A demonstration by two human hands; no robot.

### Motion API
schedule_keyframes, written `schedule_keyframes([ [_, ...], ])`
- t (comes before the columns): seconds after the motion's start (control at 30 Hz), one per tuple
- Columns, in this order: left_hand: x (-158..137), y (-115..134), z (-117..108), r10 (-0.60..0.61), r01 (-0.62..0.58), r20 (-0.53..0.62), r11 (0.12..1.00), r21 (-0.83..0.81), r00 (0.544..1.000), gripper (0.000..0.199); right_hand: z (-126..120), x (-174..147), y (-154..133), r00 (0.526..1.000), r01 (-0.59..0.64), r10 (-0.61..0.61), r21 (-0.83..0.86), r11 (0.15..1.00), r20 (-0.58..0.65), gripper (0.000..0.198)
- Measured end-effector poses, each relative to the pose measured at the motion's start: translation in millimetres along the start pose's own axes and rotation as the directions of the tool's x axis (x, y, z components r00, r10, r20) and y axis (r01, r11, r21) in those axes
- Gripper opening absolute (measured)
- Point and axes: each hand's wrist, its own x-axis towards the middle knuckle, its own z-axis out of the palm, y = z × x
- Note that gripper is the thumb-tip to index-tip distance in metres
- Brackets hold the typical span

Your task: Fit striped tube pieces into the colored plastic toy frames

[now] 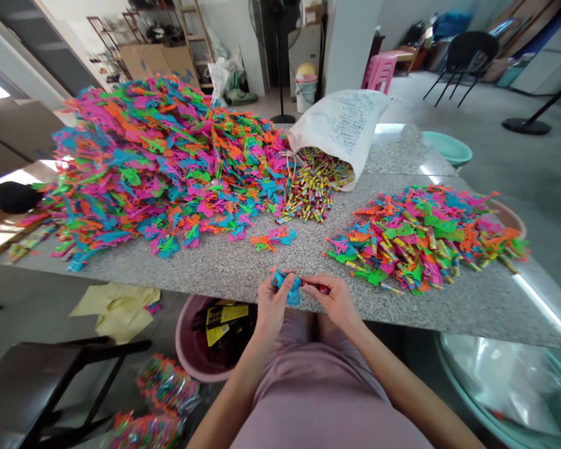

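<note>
Right at the table's (243, 274) near edge, the left hand (275, 296) pinches a blue plastic piece (293, 295), the right hand (333, 300) grips a small red tube (323, 289) beside it; rightward, a mixed pile (425, 240) looks done, while beyond, the far bigger heap (168, 156) and loose tubes (311, 190) spilling from a white sack (343, 121) seem left to do

neon pile (168, 162), speckled grey table (229, 271)
the pile mixes hot pink, orange, green and bright blue; the right pile (430, 232) repeats them, flecked with yellow. the held piece (293, 297) is bright blue with a touch of orange, the held tube (324, 289) dark red. loose tubes (311, 193) show yellow and red. the sack (346, 121) is white with blue print, the shirt (313, 399) dusty mauve, the stools (382, 70) pink, the basin (449, 147) pale mint, the chair (471, 52) black.
</note>
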Motion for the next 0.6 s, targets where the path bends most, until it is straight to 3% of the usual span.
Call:
schedule_keyframes([
  [0.13, -1, 3, 1, 0.053, -0.052, -0.003, 0.997, 0.051, 0.999, 0.021, 0, -3, -3, 0.995, 0.024, -0.027, -0.034, 0.999, -0.1, 0.021],
  [0.3, -3, 10, 3, 0.089, -0.093, 0.034, 0.987, 0.13, 0.995, 0.022, -1, -5, -6, 0.994, 0.038, -0.042, -0.045, 0.998, -0.1, 0.018],
  [0.53, -12, 3, 18, 0.178, -0.165, -0.067, 0.971, 0.173, 0.982, 0.027, 17, -12, -6, 0.991, 0.047, -0.058, -0.094, 0.994, -0.117, 0.02],
  [0.6, -2, 0, 19, 0.187, -0.191, 0.043, 0.963, 0.191, 0.981, 0.033, 4, -9, -4, 0.992, 0.056, -0.07, -0.136, 0.989, -0.103, 0.022],
])
